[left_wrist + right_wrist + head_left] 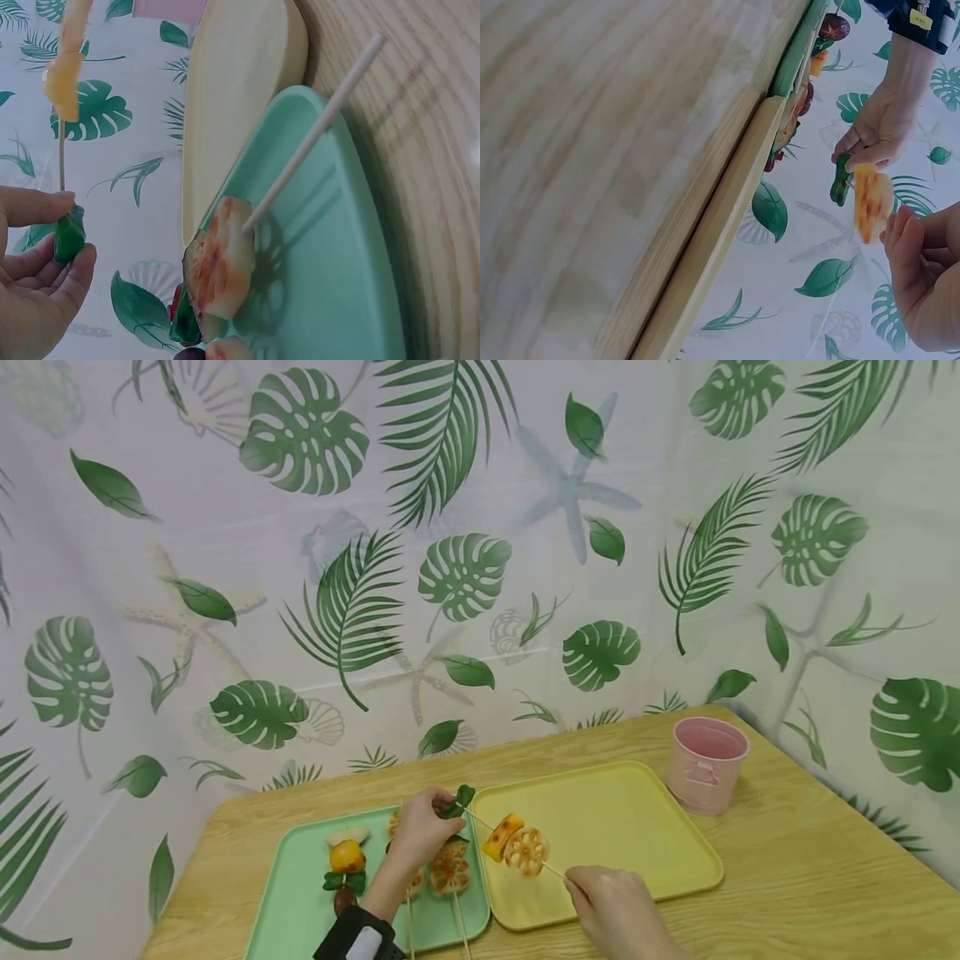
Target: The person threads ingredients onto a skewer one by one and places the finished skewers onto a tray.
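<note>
My left hand [420, 831] pinches a green pepper piece [69, 238] at the upper end of a wooden skewer. The stick's lower end is gripped by my right hand [618, 906]. Between the hands, the skewer carries an orange-yellow piece [501, 837] and a browned lotus root slice [527, 852], pressed close together. A bare length of stick shows between the pepper and the yellow piece. The skewer is held tilted above the yellow tray [607, 810]. In the right wrist view, the right fingertips [900, 225] are beside the lotus slice.
On the left, a green tray [288, 881] holds several loaded skewers, partly hidden by my left arm. One of them has an orange-yellow ball [347, 857]. A pink bucket [705, 785] stands behind the yellow tray's right side. A patterned cloth hangs behind the wooden table [795, 860].
</note>
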Tool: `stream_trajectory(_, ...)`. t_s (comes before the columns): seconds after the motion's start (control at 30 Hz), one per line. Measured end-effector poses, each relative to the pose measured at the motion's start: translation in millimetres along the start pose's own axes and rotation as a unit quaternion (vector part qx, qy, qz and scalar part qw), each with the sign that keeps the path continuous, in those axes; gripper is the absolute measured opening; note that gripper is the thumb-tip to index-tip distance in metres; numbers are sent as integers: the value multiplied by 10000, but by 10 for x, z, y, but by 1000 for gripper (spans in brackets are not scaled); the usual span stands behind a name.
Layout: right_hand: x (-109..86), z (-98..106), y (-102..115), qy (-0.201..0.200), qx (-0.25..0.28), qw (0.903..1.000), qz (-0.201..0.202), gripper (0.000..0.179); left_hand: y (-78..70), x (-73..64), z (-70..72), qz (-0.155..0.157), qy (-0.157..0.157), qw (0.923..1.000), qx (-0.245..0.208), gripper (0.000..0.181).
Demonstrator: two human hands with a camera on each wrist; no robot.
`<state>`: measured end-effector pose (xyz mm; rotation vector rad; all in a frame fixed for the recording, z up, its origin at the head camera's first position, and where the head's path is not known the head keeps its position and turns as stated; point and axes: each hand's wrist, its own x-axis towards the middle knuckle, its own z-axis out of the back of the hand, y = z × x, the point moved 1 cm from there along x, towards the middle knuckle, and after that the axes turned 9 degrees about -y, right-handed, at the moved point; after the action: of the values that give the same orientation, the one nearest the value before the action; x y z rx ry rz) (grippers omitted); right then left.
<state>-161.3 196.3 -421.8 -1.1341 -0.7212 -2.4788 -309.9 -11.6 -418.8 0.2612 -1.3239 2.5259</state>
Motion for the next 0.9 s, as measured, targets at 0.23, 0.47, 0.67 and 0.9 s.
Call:
stream_trajectory(0.23,10,-55,22,-74,9,9999,118,46,6,-1,-7,-33,6,9999,119,28)
stream_trajectory(0.47,21,-92,-2,-344,-161,9993,-71,31,26,-1,4,173,-15,9998,130,29)
stream_trajectory(0.67,10,-102,-8,-207,-48,9994,-263,20,13,0,22,141,29,9998,140,29)
stream_trajectory(0.9,10,-132,-4,-53,214,9998,-29,21,5,1,10,60,59,9997,247,28)
